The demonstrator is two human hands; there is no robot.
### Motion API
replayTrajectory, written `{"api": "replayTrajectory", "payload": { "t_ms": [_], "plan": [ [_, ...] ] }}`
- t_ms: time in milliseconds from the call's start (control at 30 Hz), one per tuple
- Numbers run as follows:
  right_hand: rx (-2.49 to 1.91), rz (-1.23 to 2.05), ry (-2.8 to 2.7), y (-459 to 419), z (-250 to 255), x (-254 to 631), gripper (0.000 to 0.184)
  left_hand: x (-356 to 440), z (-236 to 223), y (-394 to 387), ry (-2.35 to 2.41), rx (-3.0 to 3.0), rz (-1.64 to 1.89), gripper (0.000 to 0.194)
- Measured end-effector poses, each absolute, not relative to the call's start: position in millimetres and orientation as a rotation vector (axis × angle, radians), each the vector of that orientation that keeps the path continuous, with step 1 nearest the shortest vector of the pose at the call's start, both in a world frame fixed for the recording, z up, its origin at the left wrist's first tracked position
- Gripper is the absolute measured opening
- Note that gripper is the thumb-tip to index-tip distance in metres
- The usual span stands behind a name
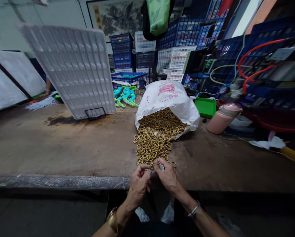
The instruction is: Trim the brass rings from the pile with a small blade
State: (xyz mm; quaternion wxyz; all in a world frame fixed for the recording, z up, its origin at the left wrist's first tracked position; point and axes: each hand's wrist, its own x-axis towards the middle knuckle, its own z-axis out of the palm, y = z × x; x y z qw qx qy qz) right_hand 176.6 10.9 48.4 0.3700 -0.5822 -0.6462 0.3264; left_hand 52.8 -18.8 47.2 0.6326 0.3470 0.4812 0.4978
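A heap of brass-coloured rings (153, 144) spills from the mouth of a white woven sack (166, 95) onto the wooden table. At the near end of the heap, by the table's front edge, my two hands almost meet. My left hand (139, 181) is closed in a pinch; what lies between its fingertips is too small to make out. My right hand (169, 177) is closed around a small silvery metal piece (161, 166), its kind unclear. Some rings lie right beside the right fingertips.
Left on the table (108, 148) stands a tall ribbed white plastic tray (70, 69), leaning in a black wire stand (95, 113). Behind are teal and green pieces (127, 95) and stacked crates (177, 34). To the right are a green tray (205, 107) and a pink bottle (223, 118).
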Motion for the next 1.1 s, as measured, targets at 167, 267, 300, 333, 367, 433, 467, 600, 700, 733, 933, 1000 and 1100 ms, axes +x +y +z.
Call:
{"api": "replayTrajectory", "payload": {
  "t_ms": [167, 267, 300, 333, 367, 433, 467, 600, 700, 733, 933, 1000, 1100],
  "plan": [
    [-1.441, 0.939, -1.605, 4.1, 44.6, 168.7, 0.023, 55.9, 55.6, -19.4, 1.118, 0.798, 1.195, 0.030],
    [-1.402, 0.973, -1.653, 3.0, 43.3, 168.9, 0.025, 51.8, 56.0, -20.8, 1.152, 0.827, 1.206, 0.027],
    [-1.387, 0.976, -1.675, 2.8, 44.0, 169.4, 0.025, 49.8, 54.5, -21.2, 1.168, 0.867, 1.214, 0.025],
    [-1.374, 0.977, -1.694, 2.5, 45.3, 169.9, 0.025, 47.8, 52.3, -21.7, 1.184, 0.924, 1.221, 0.024],
    [-1.362, 0.978, -1.710, 2.0, 47.1, 170.2, 0.025, 45.8, 49.9, -22.1, 1.199, 0.996, 1.226, 0.022],
    [-1.360, 0.978, -1.754, 0.8, 51.2, 170.1, 0.027, 42.1, 45.6, -22.9, 1.221, 1.153, 1.237, 0.018],
    [-1.372, 0.979, -1.776, 0.2, 52.9, 169.6, 0.028, 40.7, 44.4, -23.2, 1.229, 1.221, 1.241, 0.017],
    [-1.421, 1.032, -1.762, -0.6, 53.7, 166.1, 0.033, 38.2, 46.2, -24.6, 1.214, 1.311, 1.230, 0.016],
    [-1.419, 1.085, -1.673, 0.2, 49.5, 163.7, 0.033, 38.7, 49.0, -25.7, 1.157, 1.128, 1.107, 0.022],
    [-1.415, 1.097, -1.649, 0.5, 48.4, 163.1, 0.032, 39.0, 49.1, -26.2, 1.127, 1.030, 1.053, 0.025],
    [-1.435, 1.161, -1.564, 3.0, 45.8, 166.1, 0.030, 40.0, 47.1, -29.3, 0.961, 0.792, 0.991, 0.034],
    [-1.522, 1.027, -1.630, 2.3, 42.9, 169.6, 0.030, 40.3, 49.0, -29.7, 0.988, 0.805, 0.989, 0.035],
    [-1.564, 0.806, -1.882, -3.0, 39.5, 173.6, 0.020, 40.9, 54.3, -28.9, 1.048, 0.801, 0.990, 0.035]
  ]
}}
